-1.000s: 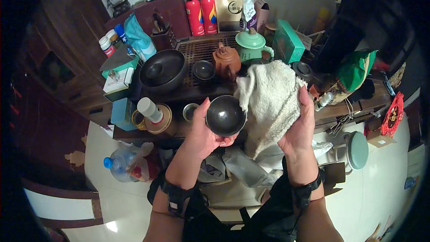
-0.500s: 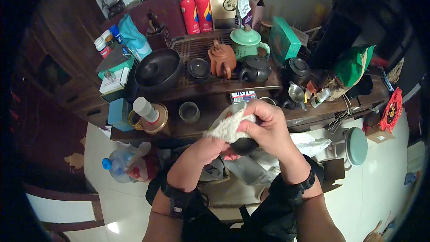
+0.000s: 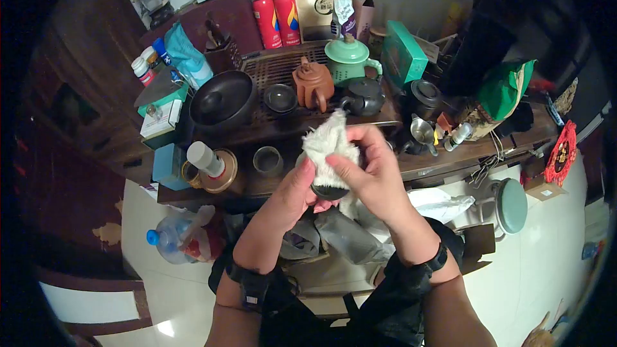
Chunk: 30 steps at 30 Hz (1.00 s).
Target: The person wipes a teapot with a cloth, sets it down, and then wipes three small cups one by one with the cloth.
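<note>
A fluffy white cloth (image 3: 329,154) is bunched between my hands, above the front edge of the tea table. Below it shows the curved edge of a small dark cup (image 3: 330,192), mostly covered by the cloth. My left hand (image 3: 294,194) is closed around the cup's left side and underside. My right hand (image 3: 376,177) pinches the cloth, its thumb pressing it against the cup. Just left of my hands stands a greyish cup (image 3: 268,161). Behind them are a brown clay teapot (image 3: 312,81) and a dark teapot (image 3: 364,96) on the slatted tray (image 3: 270,69).
A large dark bowl (image 3: 223,101), a white-capped container (image 3: 205,159) and a blue box (image 3: 170,166) stand to the left. Toward the back are a green lidded pot (image 3: 349,63) and two red canisters (image 3: 275,16). A metal strainer (image 3: 422,131) lies right; a water bottle (image 3: 172,238) sits on the floor.
My hands have shifted slightly left with the cup and cloth. The cloth now stands up higher and covers more of the cup, and my right hand has turned over it.
</note>
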Available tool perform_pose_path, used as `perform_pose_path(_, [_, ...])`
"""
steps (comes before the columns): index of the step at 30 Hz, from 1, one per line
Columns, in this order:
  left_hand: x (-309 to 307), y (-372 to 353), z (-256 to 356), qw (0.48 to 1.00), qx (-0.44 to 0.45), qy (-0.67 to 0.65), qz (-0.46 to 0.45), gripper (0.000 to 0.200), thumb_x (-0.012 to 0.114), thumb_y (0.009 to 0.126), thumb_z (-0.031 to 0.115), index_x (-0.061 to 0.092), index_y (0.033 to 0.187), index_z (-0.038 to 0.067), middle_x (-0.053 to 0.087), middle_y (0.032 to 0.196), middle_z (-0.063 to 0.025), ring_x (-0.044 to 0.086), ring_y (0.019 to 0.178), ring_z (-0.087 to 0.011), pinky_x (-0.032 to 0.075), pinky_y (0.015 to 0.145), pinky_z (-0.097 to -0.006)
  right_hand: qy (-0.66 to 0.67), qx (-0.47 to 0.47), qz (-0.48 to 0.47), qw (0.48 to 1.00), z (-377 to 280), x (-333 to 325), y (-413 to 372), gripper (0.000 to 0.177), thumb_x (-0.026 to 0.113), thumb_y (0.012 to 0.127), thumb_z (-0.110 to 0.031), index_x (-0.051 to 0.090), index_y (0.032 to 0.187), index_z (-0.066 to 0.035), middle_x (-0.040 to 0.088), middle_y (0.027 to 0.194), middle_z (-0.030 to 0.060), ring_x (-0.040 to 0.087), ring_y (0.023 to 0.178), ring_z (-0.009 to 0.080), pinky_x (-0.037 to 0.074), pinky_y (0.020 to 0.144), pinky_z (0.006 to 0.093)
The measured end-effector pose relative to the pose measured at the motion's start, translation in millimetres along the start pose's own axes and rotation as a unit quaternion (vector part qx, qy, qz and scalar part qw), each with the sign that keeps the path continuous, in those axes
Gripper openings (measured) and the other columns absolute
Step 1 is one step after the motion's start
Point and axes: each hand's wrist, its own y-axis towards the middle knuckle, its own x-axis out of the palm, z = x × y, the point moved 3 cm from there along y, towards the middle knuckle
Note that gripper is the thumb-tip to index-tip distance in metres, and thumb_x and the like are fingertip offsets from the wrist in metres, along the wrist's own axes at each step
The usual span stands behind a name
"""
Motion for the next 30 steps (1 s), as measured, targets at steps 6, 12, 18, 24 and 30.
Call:
perform_pose_path(6, [0, -4, -5, 0.991, -0.079, 0.092, 0.055, 0.05, 0.031, 0.09, 0.053, 0.052, 0.097, 0.008, 0.049, 0.073, 0.0015, 0.043, 0.058, -0.0038, 0.033, 0.048, -0.0174, 0.01, 0.093, -0.158, 0.983, 4, -5, -1, 0.033, 0.063, 0.077, -0.004, 0.046, 0.106, -0.003, 0.052, 0.089, -0.0001, 0.048, 0.081, 0.0104, 0.041, 0.074, 0.0249])
perform_pose_path(12, [2, -3, -2, 0.987, -0.006, 0.138, 0.078, 0.049, 0.036, 0.09, 0.049, 0.049, 0.106, 0.005, 0.05, 0.077, -0.001, 0.044, 0.061, -0.0057, 0.037, 0.052, -0.0199, -0.171, -0.011, -0.036, 0.984, -1, -1, -2, 0.017, 0.058, 0.081, -0.006, 0.055, 0.097, -0.001, 0.056, 0.082, 0.0093, 0.053, 0.075, 0.0156, 0.043, 0.069, 0.0277])
perform_pose_path(18, [10, -11, 12, 0.948, 0.12, 0.26, 0.136, 0.051, 0.047, 0.09, 0.036, 0.036, 0.122, -0.003, 0.052, 0.099, -0.0093, 0.049, 0.086, -0.0129, 0.041, 0.077, -0.0262, 0.062, 0.08, -0.139, 0.985, 6, -1, -1, 0.033, 0.055, 0.081, -0.001, 0.047, 0.113, 0.0, 0.055, 0.097, 0.0049, 0.053, 0.084, 0.0129, 0.044, 0.074, 0.0251])
perform_pose_path(24, [14, -6, 7, 0.965, 0.053, 0.23, 0.114, 0.05, 0.046, 0.09, 0.037, 0.037, 0.121, -0.001, 0.051, 0.091, -0.0072, 0.047, 0.074, -0.01, 0.041, 0.066, -0.0231, -0.216, -0.017, -0.012, 0.976, 4, -8, 1, 0.012, 0.058, 0.08, -0.01, 0.057, 0.086, 0.0, 0.055, 0.07, 0.0195, 0.058, 0.067, 0.0343, 0.045, 0.058, 0.0333])
perform_pose_path(30, [4, -8, 22, 0.965, -0.001, 0.23, 0.126, 0.048, 0.046, 0.089, 0.041, 0.042, 0.118, 0.003, 0.051, 0.083, -0.0026, 0.046, 0.066, -0.0083, 0.041, 0.059, -0.0226, -0.256, -0.059, 0.108, 0.959, -6, -17, 5, 0.013, 0.055, 0.085, -0.012, 0.057, 0.085, 0.0, 0.057, 0.069, 0.015, 0.055, 0.06, 0.0238, 0.043, 0.057, 0.0316])
